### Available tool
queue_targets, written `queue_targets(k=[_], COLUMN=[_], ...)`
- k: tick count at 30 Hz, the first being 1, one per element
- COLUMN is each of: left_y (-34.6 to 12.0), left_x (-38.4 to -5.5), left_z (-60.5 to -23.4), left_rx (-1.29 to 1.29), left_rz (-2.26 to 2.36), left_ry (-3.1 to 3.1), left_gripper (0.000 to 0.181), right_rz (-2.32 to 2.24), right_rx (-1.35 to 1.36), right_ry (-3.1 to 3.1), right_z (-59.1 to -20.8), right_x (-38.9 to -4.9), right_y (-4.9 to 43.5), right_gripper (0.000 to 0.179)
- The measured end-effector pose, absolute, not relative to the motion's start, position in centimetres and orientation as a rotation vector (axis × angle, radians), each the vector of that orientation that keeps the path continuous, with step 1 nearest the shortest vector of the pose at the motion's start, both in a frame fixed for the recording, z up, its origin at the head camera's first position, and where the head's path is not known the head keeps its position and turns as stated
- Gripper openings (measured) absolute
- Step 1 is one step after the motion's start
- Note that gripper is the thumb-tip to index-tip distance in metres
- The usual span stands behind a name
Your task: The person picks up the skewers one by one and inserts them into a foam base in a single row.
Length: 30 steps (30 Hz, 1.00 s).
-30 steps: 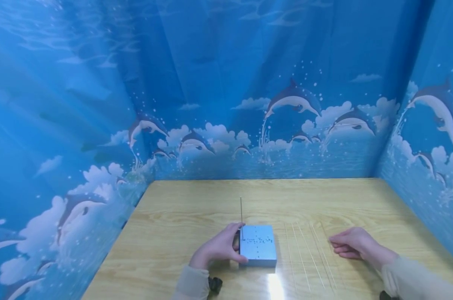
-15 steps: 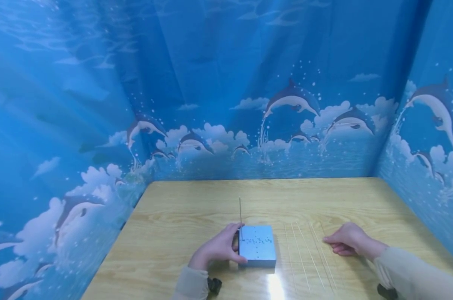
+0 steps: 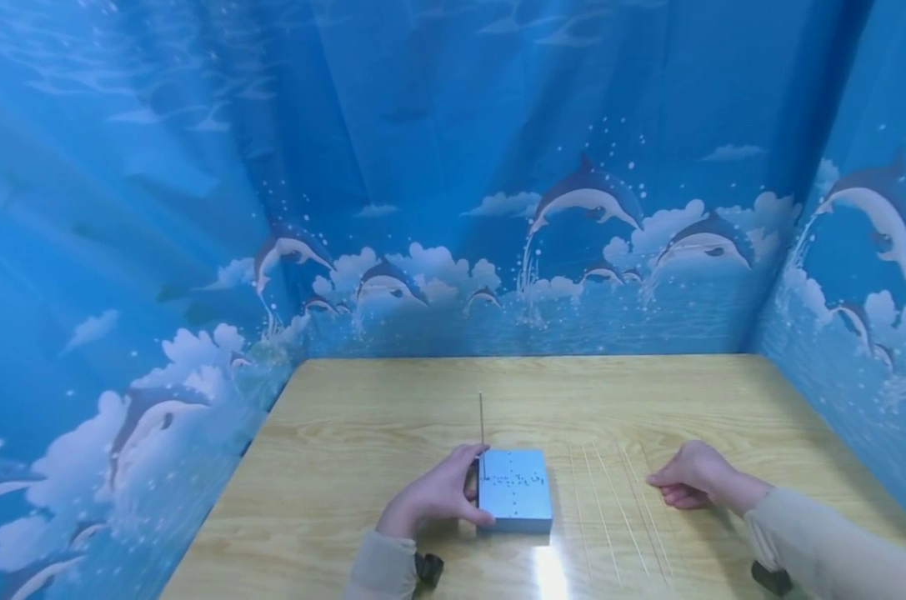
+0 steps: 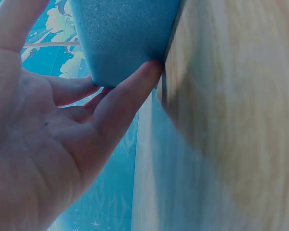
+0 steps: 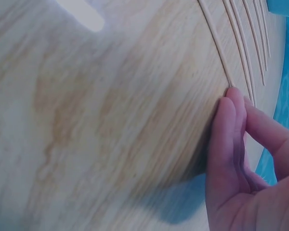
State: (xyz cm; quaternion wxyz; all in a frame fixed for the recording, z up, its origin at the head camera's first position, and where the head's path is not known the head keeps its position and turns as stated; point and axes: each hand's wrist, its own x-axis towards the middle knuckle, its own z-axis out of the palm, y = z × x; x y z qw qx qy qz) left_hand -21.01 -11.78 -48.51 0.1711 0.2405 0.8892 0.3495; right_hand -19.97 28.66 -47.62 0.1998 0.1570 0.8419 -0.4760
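My left hand (image 3: 439, 492) grips the left side of a blue foam block (image 3: 516, 504), its thumb at the near corner. Small dark holes or marks dot the block's top. A thin stick (image 3: 482, 421) stands upright at the block's left edge. In the left wrist view, the fingers (image 4: 127, 96) press against the textured foam (image 4: 127, 43). Right of the block, my right hand (image 3: 698, 479) is low over the table. Its thumb and fingertips pinch the nearest thin wooden stick (image 5: 215, 37), seen in the right wrist view; the pinched part is hidden.
Several more thin sticks (image 3: 608, 511) lie roughly side by side on the wood-grain table (image 3: 347, 433), between the block and my right hand. Blue dolphin-print curtains (image 3: 453, 208) enclose the table's back and sides. Light glares on the tabletop in front of the block.
My right hand has shifted slightly left toward the sticks, its fingertips closing on the outermost one. The left hand, block and upright stick stay put.
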Motion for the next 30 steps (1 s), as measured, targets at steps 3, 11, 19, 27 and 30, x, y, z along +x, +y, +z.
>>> queue_targets(k=[3,11,19,27,30], left_y=[-11.8,-11.73,-11.67,-11.76,-11.8], left_x=[-21.04,-21.14,-21.25,-21.09,-21.07], left_z=[-48.47,-48.71,-48.7,-48.63,-48.65], left_rx=[0.684,0.701,0.696,0.705,0.704], left_rz=[0.992,0.981,0.991,0.996,0.995], left_ry=[2.53,2.527,2.531,2.532,2.533], left_gripper=[0.114,0.115,0.116,0.115,0.115], right_rz=[-1.32,-1.289,-1.268,-1.313,-1.351], right_rx=[0.413,0.403,0.392,0.371,0.371], right_ry=[2.356,2.361,2.351,2.3,2.267], right_z=[-47.57,-47.55,-47.58,-47.37,-47.32], right_x=[-20.15,-20.19,-20.38,-20.25,-20.28], right_y=[28.7,28.95,29.1,29.31,29.54], right_gripper=[0.015,0.017,0.011,0.009,0.008])
